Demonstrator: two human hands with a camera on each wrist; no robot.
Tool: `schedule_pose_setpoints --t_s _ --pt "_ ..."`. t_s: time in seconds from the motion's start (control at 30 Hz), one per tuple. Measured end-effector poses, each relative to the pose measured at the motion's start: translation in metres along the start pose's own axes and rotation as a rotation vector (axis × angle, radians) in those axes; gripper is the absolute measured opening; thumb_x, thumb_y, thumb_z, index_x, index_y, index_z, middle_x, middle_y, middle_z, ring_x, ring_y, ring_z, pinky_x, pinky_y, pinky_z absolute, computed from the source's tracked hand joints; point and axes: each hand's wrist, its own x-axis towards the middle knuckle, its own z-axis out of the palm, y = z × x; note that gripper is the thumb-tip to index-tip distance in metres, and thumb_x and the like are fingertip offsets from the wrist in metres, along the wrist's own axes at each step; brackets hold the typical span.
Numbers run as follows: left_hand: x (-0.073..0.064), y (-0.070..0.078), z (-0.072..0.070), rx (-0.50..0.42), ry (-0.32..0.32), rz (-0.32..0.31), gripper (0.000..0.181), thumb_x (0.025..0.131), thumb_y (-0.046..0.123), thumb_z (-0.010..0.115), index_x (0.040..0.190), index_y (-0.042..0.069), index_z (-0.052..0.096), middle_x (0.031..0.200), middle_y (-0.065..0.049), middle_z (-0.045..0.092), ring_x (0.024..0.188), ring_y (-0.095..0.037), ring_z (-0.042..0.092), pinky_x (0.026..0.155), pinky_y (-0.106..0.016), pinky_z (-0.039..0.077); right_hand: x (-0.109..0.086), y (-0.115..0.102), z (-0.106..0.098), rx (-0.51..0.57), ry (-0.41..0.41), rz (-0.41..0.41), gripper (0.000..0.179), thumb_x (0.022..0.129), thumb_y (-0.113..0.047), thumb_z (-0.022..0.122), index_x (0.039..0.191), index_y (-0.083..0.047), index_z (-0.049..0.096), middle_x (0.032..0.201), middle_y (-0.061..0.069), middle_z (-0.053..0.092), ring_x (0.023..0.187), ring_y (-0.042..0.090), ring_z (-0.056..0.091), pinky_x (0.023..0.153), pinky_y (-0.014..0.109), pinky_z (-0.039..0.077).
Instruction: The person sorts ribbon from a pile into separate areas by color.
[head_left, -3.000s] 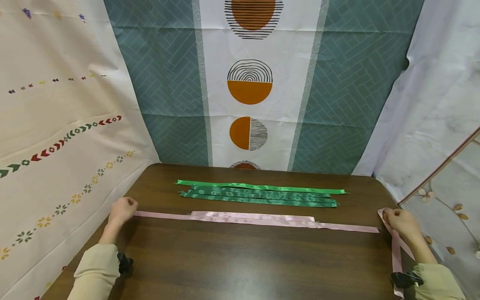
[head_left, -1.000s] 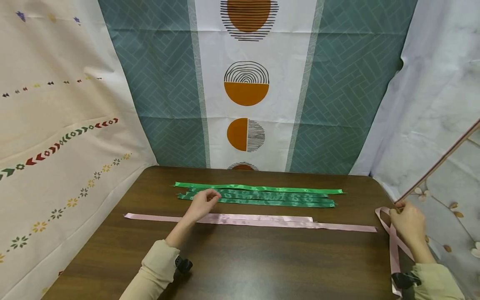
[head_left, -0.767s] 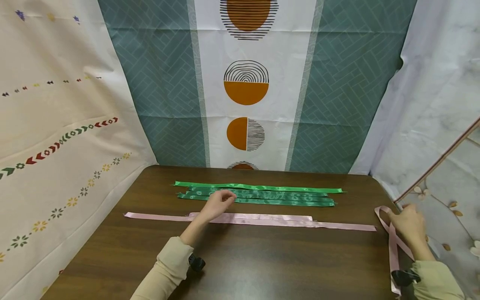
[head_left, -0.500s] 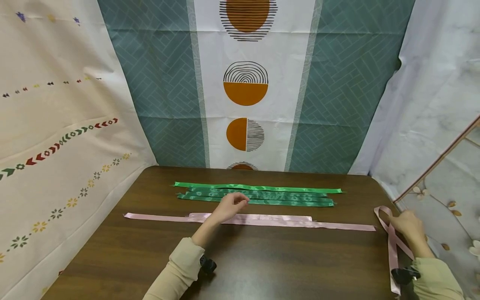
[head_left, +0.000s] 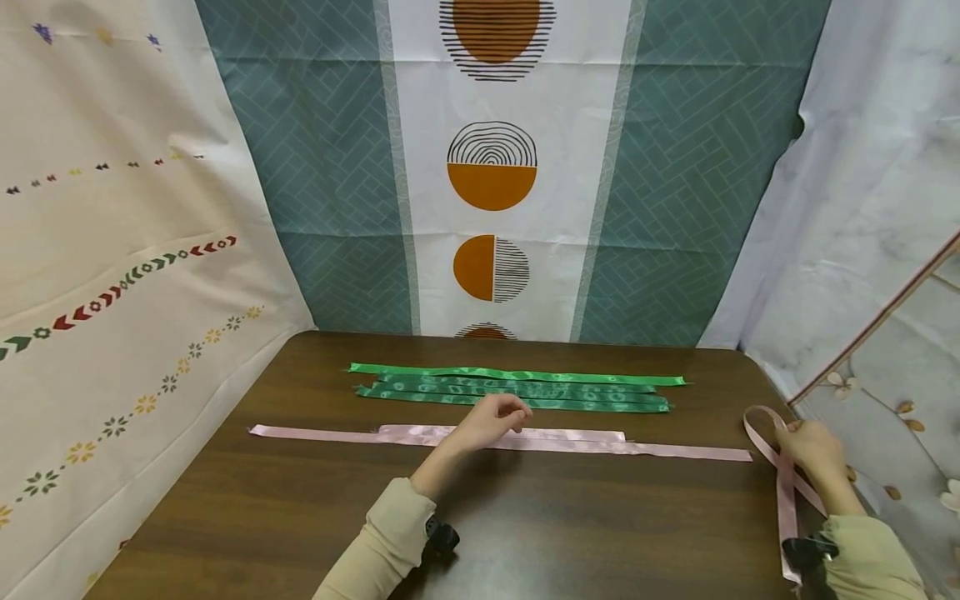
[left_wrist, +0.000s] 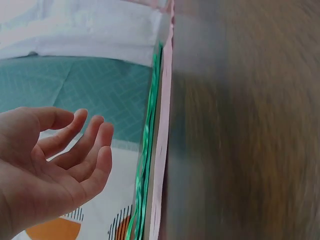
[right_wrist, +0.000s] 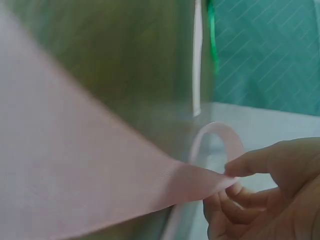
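My left hand (head_left: 491, 421) hovers over the middle of the table with fingers loosely bent and nothing in them; the left wrist view shows its palm bare. Beneath it a long pink ribbon (head_left: 690, 452) stretches across the table, with a shorter pink ribbon (head_left: 577, 435) lying along its far edge. At the right edge my right hand (head_left: 813, 450) pinches another pink ribbon (right_wrist: 195, 182) between thumb and fingers. That ribbon bends in a loop past the fingertips, and its tail (head_left: 787, 517) hangs down toward the wrist.
Behind the pink ribbons lie a bright green ribbon (head_left: 600, 378) and several dark green ribbons (head_left: 585, 406), side by side. The brown table (head_left: 600, 517) is bordered by a patterned cloth (head_left: 322, 208) at the back, a cream cloth (head_left: 135, 250) on the left and a white cloth (head_left: 885, 208) on the right.
My left hand has left the long pink ribbon's left end and moved right to mid-table. My right hand stays at the right edge with its pink ribbon, whose loop has shifted slightly.
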Motion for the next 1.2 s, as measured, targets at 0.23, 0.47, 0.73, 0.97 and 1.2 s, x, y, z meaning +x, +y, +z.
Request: schedule_pose_setpoints --t_s 0.23,0.47,0.73,0.97,1.2 --pt "0.004 0.007 0.015 -0.070 -0.049 0.008 0.023 0.099 0.013 0.053 0.110 -0.002 0.066 0.105 -0.021 0.068 0.091 -0.035 0.067 0.082 -0.044 0.053 -0.010 -0.028 -0.011 0.088 0.188 -0.189 0.026 0.091 -0.015 0.055 0.090 0.011 0.057 0.077 0.025 0.064 0.064 0.026 0.057 0.056 0.033 0.039" --pt "0.011 0.022 0.028 -0.086 -0.124 0.034 0.023 0.100 0.015 0.053 0.110 0.000 0.067 0.105 -0.019 0.068 0.090 -0.028 0.068 0.087 -0.049 0.052 -0.034 -0.075 -0.038 0.158 0.069 -0.291 0.031 0.098 -0.030 0.056 0.100 0.001 0.058 0.065 0.001 0.065 0.054 0.003 0.048 0.053 0.025 0.035" --pt "0.016 0.042 0.043 -0.087 -0.212 0.084 0.021 0.099 0.018 0.055 0.112 0.007 0.066 0.102 -0.016 0.068 0.085 -0.013 0.065 0.083 -0.041 0.054 -0.062 -0.118 -0.054 0.265 -0.148 -0.362 0.033 0.092 -0.029 0.066 0.107 -0.001 0.059 0.071 -0.006 0.061 0.058 0.006 0.052 0.054 0.027 0.044" --pt "0.015 0.061 0.058 -0.105 -0.319 0.207 0.036 0.102 0.027 0.048 0.135 0.012 0.051 0.123 -0.007 0.062 0.108 -0.010 0.060 0.089 -0.024 0.050 -0.084 -0.144 -0.055 0.303 -0.327 -0.531 0.017 0.090 -0.022 0.068 0.097 -0.008 0.063 0.085 -0.006 0.069 0.075 0.001 0.058 0.059 0.024 0.049" --pt "0.010 0.084 0.077 -0.213 -0.478 0.330 0.051 0.105 0.036 0.035 0.154 0.024 0.023 0.154 0.002 0.035 0.137 -0.005 0.039 0.105 -0.023 0.040 -0.098 -0.171 -0.052 0.430 -0.606 -0.861 0.009 0.099 -0.009 0.053 0.101 -0.010 0.061 0.097 0.003 0.072 0.093 0.008 0.068 0.077 0.023 0.054"
